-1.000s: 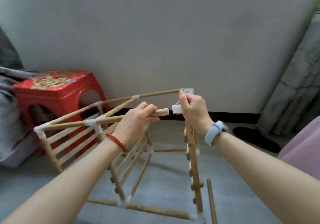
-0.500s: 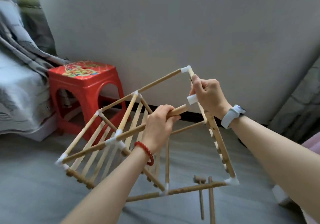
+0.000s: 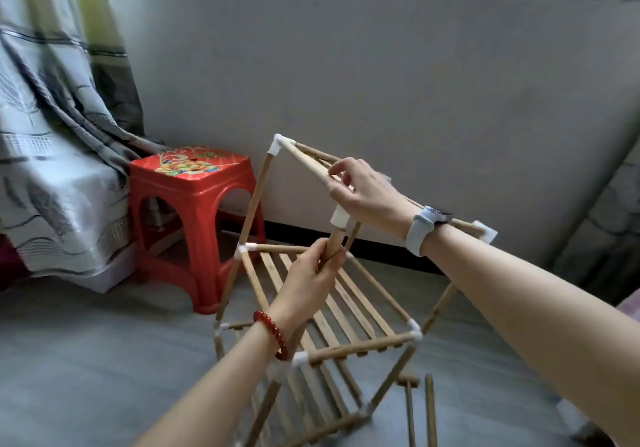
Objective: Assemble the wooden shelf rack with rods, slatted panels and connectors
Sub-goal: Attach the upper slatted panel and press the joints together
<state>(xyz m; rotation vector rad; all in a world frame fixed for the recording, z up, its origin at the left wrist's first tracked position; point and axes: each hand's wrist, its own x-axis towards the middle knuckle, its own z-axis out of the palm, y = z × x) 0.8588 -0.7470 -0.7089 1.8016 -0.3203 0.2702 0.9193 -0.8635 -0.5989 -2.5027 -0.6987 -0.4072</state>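
Note:
The wooden shelf rack (image 3: 349, 304) stands upright on the floor, with two slatted panels joined by rods and white connectors. My left hand (image 3: 308, 280) grips the near upright rod (image 3: 334, 244) just below its top. That rod's top sits in a white connector (image 3: 340, 218). My right hand (image 3: 367, 192) holds the top panel's wooden rail (image 3: 310, 164) right above this connector. Another white connector (image 3: 280, 144) caps the far left top corner.
A red plastic stool (image 3: 194, 211) stands left of the rack against the wall. Grey patterned curtain fabric (image 3: 52, 169) hangs at the far left. Loose wooden rods and a small wooden mallet (image 3: 420, 408) lie on the grey floor at the lower right.
The rack has swung from lying tilted to standing upright. The rod in my left hand now points up into the white connector by my right hand, closing the earlier gap.

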